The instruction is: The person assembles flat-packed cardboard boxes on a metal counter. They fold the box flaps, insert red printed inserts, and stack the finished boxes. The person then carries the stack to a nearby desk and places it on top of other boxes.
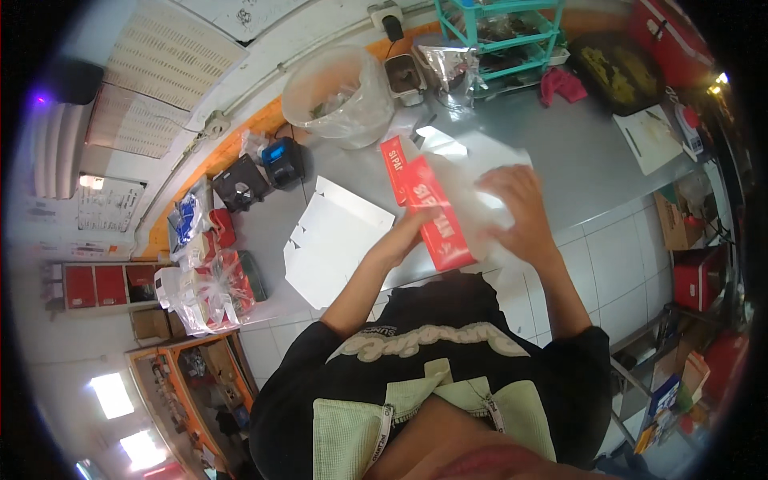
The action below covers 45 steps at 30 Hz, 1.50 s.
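Note:
A red carton (436, 212) with white lettering and a white inside is tilted above the front of the metal table. My left hand (410, 234) grips its red side near the lower edge. At the carton's right, my right hand (520, 210) is bent with thumb and fingers apart, beside the blurred white inner flaps. Whether it touches them I cannot tell. Behind the carton shows another red panel (393, 160), partly hidden. To the left of my left hand, an unfolded white cardboard sheet (340, 236) with notched edges lies flat on the table.
A large clear-lined bin (340, 96) stands at the back, left of a teal rack (512, 36). A dark tray of yellow-green food (616, 72) and a white board (646, 140) sit at right. Two small black devices (282, 162) and plastic-wrapped packages (212, 292) occupy the left side.

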Available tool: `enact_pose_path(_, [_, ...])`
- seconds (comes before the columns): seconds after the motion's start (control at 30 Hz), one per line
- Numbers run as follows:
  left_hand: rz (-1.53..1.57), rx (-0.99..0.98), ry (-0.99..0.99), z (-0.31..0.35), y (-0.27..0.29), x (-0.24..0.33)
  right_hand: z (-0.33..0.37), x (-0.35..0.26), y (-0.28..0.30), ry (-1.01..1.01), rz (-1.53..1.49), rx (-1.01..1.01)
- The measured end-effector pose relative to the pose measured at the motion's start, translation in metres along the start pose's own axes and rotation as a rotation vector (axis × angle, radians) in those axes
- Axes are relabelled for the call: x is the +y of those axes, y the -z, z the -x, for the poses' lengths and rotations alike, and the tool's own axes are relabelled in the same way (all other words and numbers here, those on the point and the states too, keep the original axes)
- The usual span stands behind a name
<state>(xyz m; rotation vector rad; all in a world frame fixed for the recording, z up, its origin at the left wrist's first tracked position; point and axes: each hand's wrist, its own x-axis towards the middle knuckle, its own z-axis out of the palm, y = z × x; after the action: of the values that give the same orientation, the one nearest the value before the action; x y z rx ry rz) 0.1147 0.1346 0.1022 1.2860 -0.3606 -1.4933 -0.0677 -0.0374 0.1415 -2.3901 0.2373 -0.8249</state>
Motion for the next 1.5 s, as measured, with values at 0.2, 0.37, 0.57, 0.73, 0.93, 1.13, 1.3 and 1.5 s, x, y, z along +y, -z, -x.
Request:
enact_pose_path(0.2, [-0.396, 0.372, -0.426, -0.042, 0.011, 0.003, 0.018, 0.076, -0.098, 0.171, 0.322, -0.177])
enact_pose_path(0.37, [-1.417, 0.63, -0.783, -0.088, 0.077, -0.049, 0.008, 0.129, -0.168, -0.273, -0.484, -0.208])
enact_pose_path(0.57, [-1.339, 0.282, -0.8, -0.079, 0.107, -0.045, 0.035, 0.14, -0.194, -0.29, -0.505, -0.509])
enact_pose_path(0.73, [-1.37, 0.262, -0.71, -0.071, 0.099, -0.035, 0.038, 0.153, -0.204, -0.066, -0.336, -0.463])
enact_pose_path(0.93, [-1.305, 0.238, -0.691, -0.074, 0.094, -0.037, 0.041, 0.148, -0.192, -0.082, -0.255, -0.431])
enact_pose_path(1.13, [-1.259, 0.225, -0.744, -0.082, 0.098, -0.043, 0.025, 0.144, -0.209, -0.106, -0.315, -0.379])
enact_pose_path(1.3, [-1.244, 0.158, -0.764, -0.082, 0.098, -0.035, 0.042, 0.158, -0.226, 0.052, -0.147, -0.309])
enact_pose_path(1.5, [-1.125, 0.158, -0.728, -0.09, 0.1, -0.037, 0.039, 0.142, -0.244, -0.244, -0.355, -0.283])
